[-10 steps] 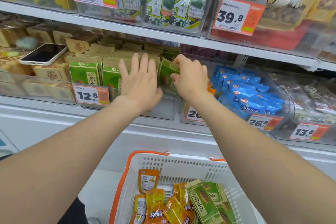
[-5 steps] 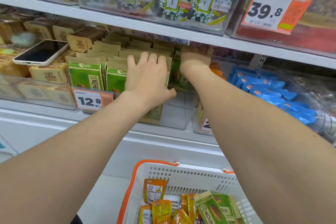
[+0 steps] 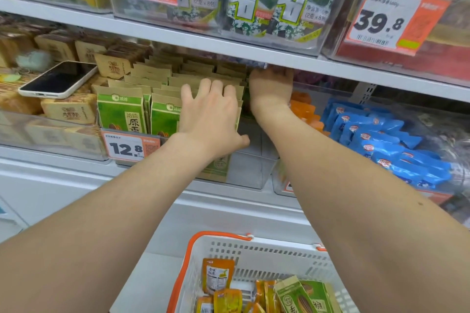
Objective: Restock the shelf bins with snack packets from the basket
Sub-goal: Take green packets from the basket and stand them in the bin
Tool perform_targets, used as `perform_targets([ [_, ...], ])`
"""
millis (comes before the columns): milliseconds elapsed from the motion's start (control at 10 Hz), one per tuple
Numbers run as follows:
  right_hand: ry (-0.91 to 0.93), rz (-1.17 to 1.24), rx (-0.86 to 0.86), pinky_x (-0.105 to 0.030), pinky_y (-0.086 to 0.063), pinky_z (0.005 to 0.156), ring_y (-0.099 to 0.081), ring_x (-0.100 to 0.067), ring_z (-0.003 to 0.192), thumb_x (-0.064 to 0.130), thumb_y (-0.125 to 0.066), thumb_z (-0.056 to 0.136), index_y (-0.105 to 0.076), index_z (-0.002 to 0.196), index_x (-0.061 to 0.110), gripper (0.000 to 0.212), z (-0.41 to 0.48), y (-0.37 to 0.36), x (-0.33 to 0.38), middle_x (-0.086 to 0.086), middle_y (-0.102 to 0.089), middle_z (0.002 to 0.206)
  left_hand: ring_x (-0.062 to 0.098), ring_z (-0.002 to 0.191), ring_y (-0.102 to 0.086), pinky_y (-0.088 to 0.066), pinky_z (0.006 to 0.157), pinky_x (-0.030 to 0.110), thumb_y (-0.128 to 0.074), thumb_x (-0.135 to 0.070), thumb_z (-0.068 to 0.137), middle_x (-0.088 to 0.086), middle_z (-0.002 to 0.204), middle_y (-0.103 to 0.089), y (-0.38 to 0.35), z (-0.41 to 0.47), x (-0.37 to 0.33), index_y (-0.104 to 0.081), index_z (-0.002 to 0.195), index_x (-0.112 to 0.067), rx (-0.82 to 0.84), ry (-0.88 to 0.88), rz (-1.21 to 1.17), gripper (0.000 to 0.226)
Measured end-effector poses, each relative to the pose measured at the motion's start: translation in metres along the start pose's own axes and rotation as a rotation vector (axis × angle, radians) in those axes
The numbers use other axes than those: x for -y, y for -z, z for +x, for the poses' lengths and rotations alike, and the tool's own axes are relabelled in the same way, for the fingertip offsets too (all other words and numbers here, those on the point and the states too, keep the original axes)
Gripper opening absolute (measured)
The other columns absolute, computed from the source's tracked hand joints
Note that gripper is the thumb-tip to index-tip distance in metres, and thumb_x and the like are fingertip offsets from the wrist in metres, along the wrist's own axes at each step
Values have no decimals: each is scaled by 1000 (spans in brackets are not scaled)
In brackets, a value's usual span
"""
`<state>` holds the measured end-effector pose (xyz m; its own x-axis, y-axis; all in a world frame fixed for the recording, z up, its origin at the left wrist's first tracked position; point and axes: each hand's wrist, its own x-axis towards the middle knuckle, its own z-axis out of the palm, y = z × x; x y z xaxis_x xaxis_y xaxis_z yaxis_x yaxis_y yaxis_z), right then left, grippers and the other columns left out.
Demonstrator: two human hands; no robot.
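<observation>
Rows of green snack packets (image 3: 122,112) with brown tops stand in a clear shelf bin (image 3: 254,170). My left hand (image 3: 211,114) presses flat, fingers straight, against the front of the right-hand row. My right hand (image 3: 270,89) reaches deep into the same bin under the upper shelf. Its fingers are hidden, curled at the top of a green packet, of which only a dark sliver (image 3: 245,105) shows beside the wrist. Below, a white basket (image 3: 254,249) with orange handles holds more green packets (image 3: 302,297) and several orange-yellow pouches (image 3: 217,277).
A white phone (image 3: 58,79) lies on brown biscuit packs at the left. Orange packets (image 3: 302,109) and blue packets (image 3: 386,140) fill the bins to the right. The upper shelf edge (image 3: 356,68) hangs low over my right hand. A 12.8 price tag (image 3: 127,147) fronts the bin.
My right hand has carried the green packet from the bin's front back under the upper shelf. The left hand slid slightly forward along the packet tops.
</observation>
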<state>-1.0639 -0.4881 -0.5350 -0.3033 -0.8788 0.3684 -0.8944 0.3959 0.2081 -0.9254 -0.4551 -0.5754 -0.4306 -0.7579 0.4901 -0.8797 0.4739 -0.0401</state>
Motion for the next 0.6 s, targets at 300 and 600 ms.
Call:
perform_targets([
  [300,287,-431,340,-54,-24,118,-26,-38,150,35,-66,93,-31,158,23,76,-7,-32,-4,-16,-29,161,35,130,-42,-34,106,55,-67,-76,70,11,135,-53,9,-2,1,-51,130,-14,74,-24,-32,87],
  [600,226,-398,422,-53,16,123,5,-36,158,52,-47,98,17,163,21,97,21,-66,0,-10,13,173,38,133,-39,-32,110,56,-70,-71,72,12,140,-48,14,-6,2,-47,135,-15,117,-31,-48,88],
])
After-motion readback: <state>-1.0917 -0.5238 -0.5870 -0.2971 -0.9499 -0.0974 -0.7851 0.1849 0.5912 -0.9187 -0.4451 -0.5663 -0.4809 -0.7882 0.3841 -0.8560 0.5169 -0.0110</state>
